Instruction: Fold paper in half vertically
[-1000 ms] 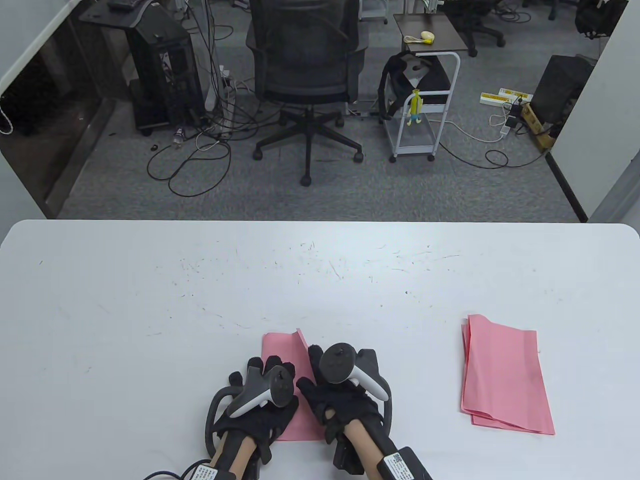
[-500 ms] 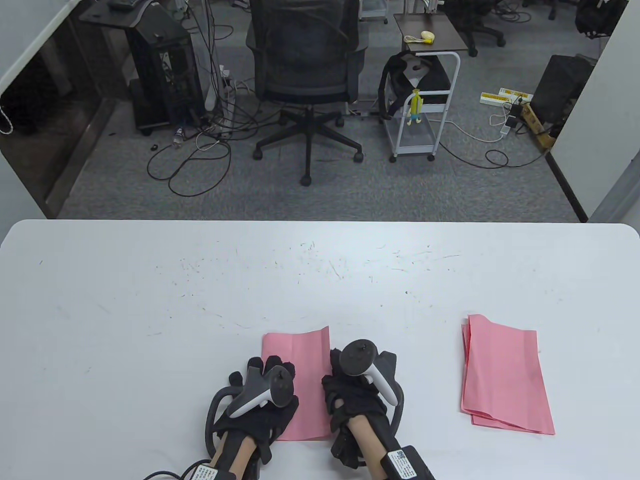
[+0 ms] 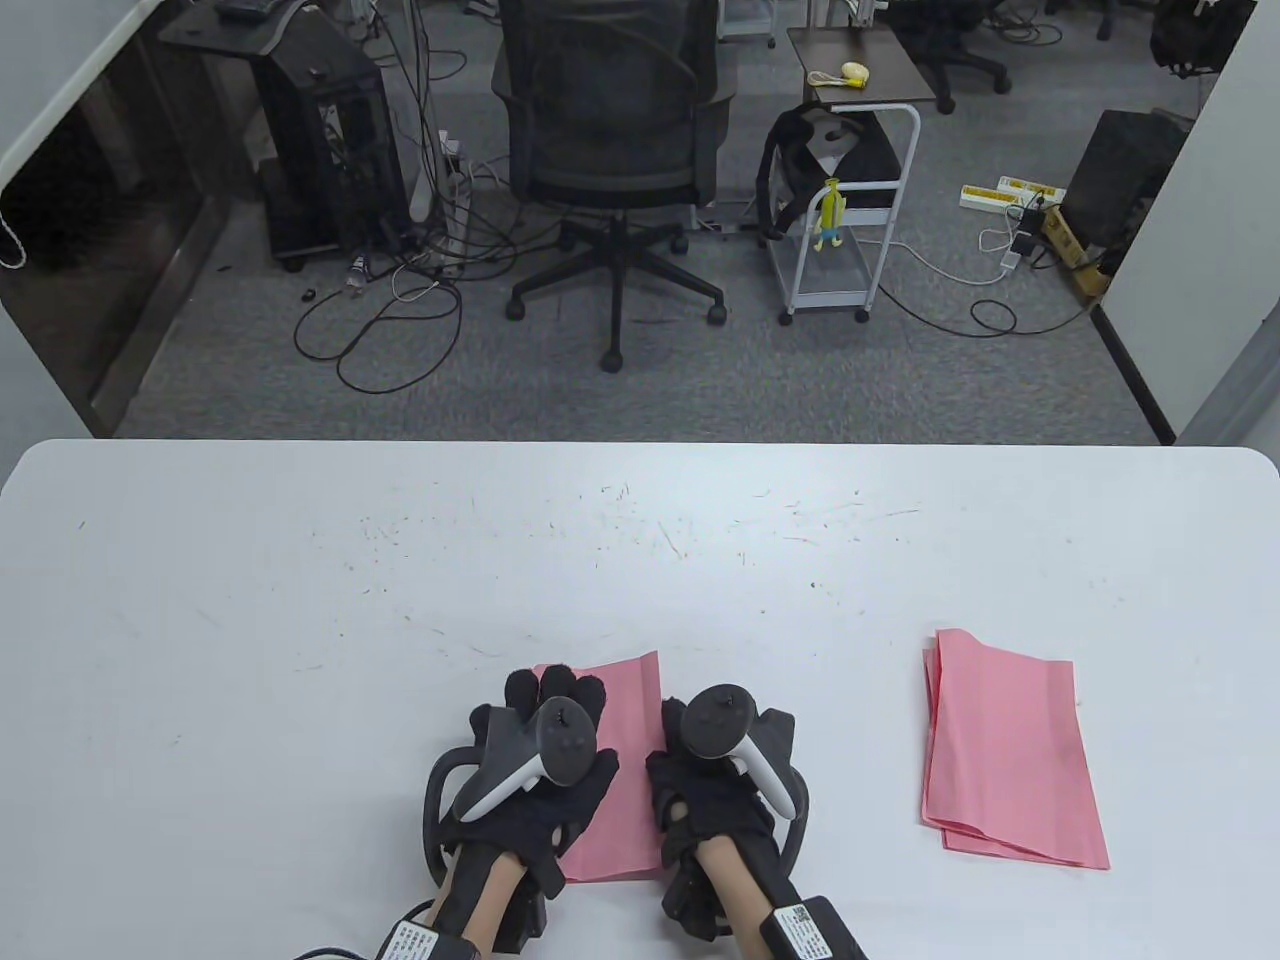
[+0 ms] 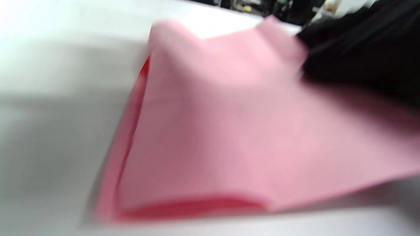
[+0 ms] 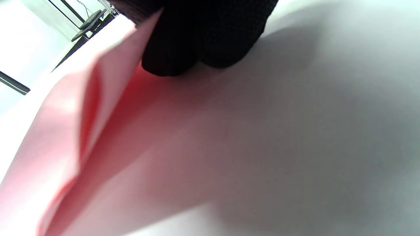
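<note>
**Pink paper doubled over near the surface's front edge**

The pink paper point(image 3: 628, 760) lies folded near the middle of the front edge of the white surface point(image 3: 300, 600), its two layers slightly parted in the wrist views. The left hand point(image 3: 535, 770) rests flat on the paper's left part, fingers spread. The right hand point(image 3: 715, 780) sits at the paper's right edge, fingertips point(image 5: 197, 42) touching it; its grip cannot be told. A stack of pink sheets point(image 3: 1010, 750) lies well apart, toward the right edge.
</note>
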A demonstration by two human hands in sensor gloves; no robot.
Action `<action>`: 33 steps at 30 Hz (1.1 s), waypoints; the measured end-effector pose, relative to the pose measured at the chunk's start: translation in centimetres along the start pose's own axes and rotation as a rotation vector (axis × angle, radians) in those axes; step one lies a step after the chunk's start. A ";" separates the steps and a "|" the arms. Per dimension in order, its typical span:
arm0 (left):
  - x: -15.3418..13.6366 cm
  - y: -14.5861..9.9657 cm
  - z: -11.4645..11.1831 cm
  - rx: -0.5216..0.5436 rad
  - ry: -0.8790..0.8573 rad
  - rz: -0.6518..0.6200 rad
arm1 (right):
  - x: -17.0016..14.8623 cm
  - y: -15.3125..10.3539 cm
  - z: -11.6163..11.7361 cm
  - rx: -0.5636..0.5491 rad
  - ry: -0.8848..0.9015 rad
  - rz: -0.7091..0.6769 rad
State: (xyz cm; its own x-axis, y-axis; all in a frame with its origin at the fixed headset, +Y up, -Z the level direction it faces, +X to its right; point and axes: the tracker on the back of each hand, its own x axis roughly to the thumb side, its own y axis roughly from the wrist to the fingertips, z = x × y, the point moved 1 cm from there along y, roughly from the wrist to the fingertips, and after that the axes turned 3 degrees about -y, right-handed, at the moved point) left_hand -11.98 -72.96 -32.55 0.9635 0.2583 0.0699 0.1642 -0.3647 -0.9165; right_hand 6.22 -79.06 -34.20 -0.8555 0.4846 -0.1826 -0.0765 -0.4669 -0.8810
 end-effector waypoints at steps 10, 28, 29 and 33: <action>2.5 -1.6 2.7 0.138 -0.008 -0.060 | 0.0 0.0 0.0 0.004 0.007 -0.001; 1.6 -2.0 3.1 0.119 -0.027 -0.105 | -5.8 -4.3 -11.5 -0.187 0.421 -0.053; 1.6 -2.0 3.1 0.120 -0.024 -0.107 | -6.7 -5.1 -13.0 -0.228 0.407 -0.034; 1.5 -2.1 3.2 0.125 -0.031 -0.111 | -10.1 -7.4 -17.1 -0.334 0.360 0.049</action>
State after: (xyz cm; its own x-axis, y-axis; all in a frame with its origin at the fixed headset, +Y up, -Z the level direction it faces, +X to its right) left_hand -11.54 -68.94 -31.81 0.9336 0.3189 0.1635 0.2402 -0.2184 -0.9458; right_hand 24.19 -67.85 -33.31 -0.6181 0.7203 -0.3149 0.1786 -0.2615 -0.9485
